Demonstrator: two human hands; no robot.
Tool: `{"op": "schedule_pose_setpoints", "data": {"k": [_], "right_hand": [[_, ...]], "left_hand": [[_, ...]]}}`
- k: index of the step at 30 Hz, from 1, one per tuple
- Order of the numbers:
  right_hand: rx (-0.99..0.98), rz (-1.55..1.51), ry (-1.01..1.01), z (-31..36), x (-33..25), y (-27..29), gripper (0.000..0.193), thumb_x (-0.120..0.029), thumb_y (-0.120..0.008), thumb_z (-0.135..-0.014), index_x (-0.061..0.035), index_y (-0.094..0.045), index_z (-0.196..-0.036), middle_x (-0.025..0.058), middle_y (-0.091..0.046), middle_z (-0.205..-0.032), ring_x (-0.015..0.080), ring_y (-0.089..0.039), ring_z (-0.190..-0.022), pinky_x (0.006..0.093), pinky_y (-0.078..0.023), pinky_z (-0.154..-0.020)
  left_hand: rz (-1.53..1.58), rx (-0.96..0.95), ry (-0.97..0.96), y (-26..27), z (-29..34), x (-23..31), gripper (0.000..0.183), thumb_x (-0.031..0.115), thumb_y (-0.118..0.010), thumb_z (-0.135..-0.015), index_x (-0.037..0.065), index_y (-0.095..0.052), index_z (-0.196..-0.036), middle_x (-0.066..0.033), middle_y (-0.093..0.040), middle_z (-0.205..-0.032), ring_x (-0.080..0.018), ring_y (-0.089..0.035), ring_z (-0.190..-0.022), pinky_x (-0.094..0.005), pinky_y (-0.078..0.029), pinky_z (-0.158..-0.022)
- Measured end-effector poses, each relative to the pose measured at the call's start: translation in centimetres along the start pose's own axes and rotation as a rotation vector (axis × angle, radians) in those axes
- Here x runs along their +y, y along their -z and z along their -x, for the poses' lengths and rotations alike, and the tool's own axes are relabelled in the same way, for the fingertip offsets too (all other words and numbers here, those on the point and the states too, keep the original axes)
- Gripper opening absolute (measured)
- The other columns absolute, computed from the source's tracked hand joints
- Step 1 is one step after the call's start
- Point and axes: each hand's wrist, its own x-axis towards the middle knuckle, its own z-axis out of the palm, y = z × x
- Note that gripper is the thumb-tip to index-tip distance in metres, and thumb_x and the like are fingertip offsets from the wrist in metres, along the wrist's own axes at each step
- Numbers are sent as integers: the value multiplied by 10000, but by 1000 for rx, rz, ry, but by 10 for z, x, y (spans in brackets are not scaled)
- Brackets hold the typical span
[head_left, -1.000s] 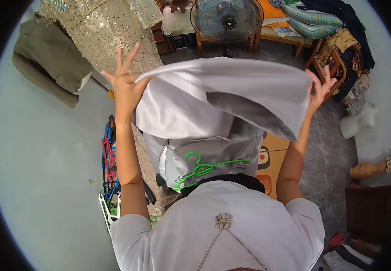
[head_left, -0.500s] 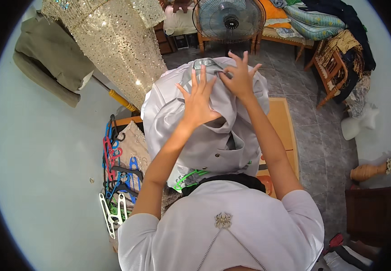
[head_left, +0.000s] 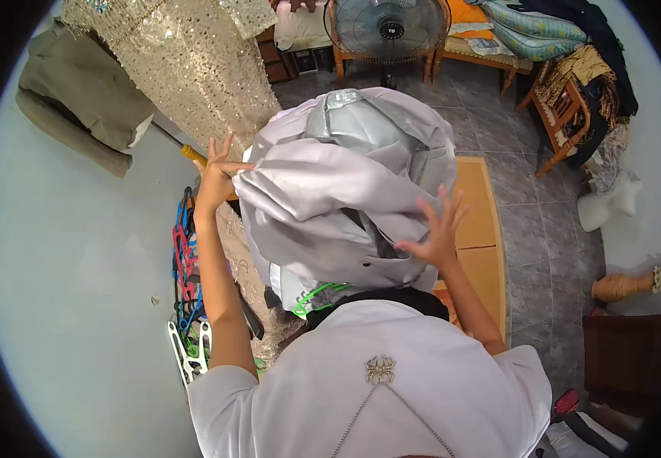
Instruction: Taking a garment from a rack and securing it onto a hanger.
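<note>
A pale lilac-grey satin jacket (head_left: pixel 307 179) lies bunched in front of me, its shiny grey lining (head_left: pixel 368 122) showing at the far side and dark buttons nearer to me. At its left edge, my left hand (head_left: pixel 217 179) pinches a corner of the fabric, with one finger laid over the cloth and other fingers fanned upward. The thumb there is hidden. My right hand (head_left: pixel 441 233) is over the jacket's right side, fingers spread and slightly blurred. A bright green hanger (head_left: pixel 319 298) pokes out beneath the jacket's near edge.
Several coloured hangers (head_left: pixel 184 267) lie at the left by a white hanger (head_left: pixel 187 347). A sequinned gown (head_left: pixel 193 69) and an olive jacket (head_left: pixel 78 95) hang far left. Beyond stands a fan (head_left: pixel 389 34); a wooden chair (head_left: pixel 567 130) holds clothes. Right of the jacket is an orange-tan panel (head_left: pixel 479 214).
My left hand has moved left to the jacket's edge, and my right hand has come nearer and let go of the cloth. The jacket's fabric has spread, exposing more lining.
</note>
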Motion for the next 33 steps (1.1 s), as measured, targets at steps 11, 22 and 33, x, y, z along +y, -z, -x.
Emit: {"op": "schedule_pose_setpoints", "data": {"k": [11, 22, 33], "right_hand": [[-17, -10, 60, 10, 23, 3, 397, -66, -614, -597, -269, -691, -929, 100, -346, -1375, 428, -59, -1333, 638, 74, -994], [388, -377, -295, -73, 45, 38, 53, -66, -616, -735, -41, -645, -772, 70, -473, -1270, 270, -321, -1250, 467, -49, -1071], [123, -711, -518, -72, 88, 52, 124, -84, -602, -782, -6, -641, -871, 106, -439, -1298, 209, -411, -1131, 289, -335, -910]], "left_hand": [[-282, -230, 150, 23, 25, 35, 547, -14, -672, -599, 308, -654, -1040, -31, -234, -1456, -348, -129, -1349, -715, -9, -958], [-230, 159, -512, -94, 111, 140, 636, 445, -722, -563, 358, -551, -1170, 39, -317, -1413, -328, -172, -1329, -740, 52, -927], [-134, 409, -302, -65, 29, 86, 217, 162, -664, -671, 214, -664, -881, -5, -372, -1392, -369, -193, -1330, -721, 67, -928]]}}
